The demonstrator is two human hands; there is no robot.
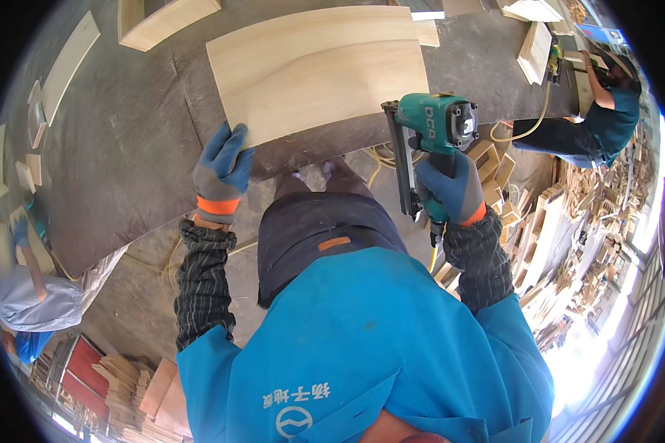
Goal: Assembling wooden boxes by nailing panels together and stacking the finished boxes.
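A pale wooden board [321, 70] lies at the near edge of the dark worktable in front of me. My left hand [224, 166], in a blue and grey glove with an orange cuff, grips the board's near left corner; part of the fingers' contact is hidden. My right hand [454, 188], gloved alike, is wrapped round the handle of a green air nail gun [428, 122]. The gun is held up at the table's near edge by the board's right corner, its long dark magazine pointing down toward me. A hose connects under its handle.
An open wooden frame [162, 22] and thin wooden strips [70, 66] lie on the dark worktable [125, 148]. A co-worker [606, 111] works at the far right, another person [33, 288] at the left. Yellow air hoses [380, 166] trail over the floor; wooden boxes and scraps [561, 229] pile up at right.
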